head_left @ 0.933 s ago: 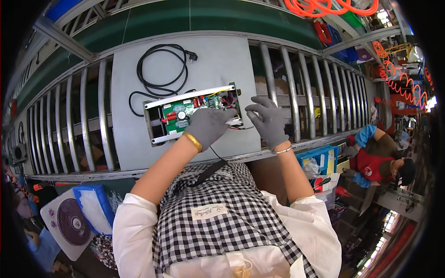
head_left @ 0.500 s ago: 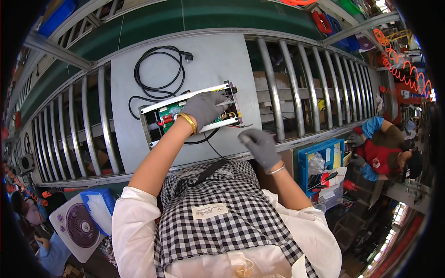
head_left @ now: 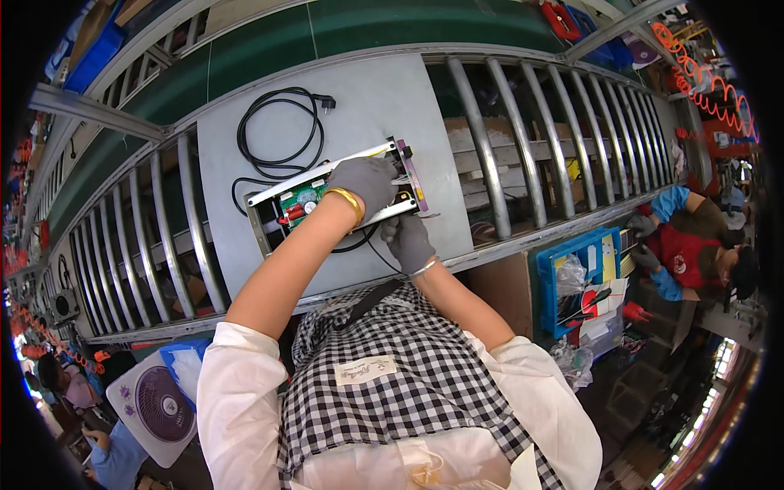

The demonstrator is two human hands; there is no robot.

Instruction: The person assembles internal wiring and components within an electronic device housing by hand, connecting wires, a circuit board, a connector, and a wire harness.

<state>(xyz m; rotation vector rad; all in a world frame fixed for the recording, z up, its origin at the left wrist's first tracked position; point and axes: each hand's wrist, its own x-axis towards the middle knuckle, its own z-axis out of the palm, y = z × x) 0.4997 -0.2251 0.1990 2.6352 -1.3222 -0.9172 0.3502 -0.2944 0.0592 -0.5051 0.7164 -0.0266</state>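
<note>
An open-framed metal chassis (head_left: pixel 286 184) is being supported flat on a grey work panel (head_left: pixel 367 90), presumably for access to its green circuit board (head_left: pixel 309 196), the gloved left hand (head_left: pixel 363 181) being held over its right end and the gloved right hand (head_left: pixel 407 239) at its near side, neither grasp being discernible.

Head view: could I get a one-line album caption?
Grey-gloved left hand over an open electronics unit, right hand by its near edge, black power cord coiled beyond.
</note>
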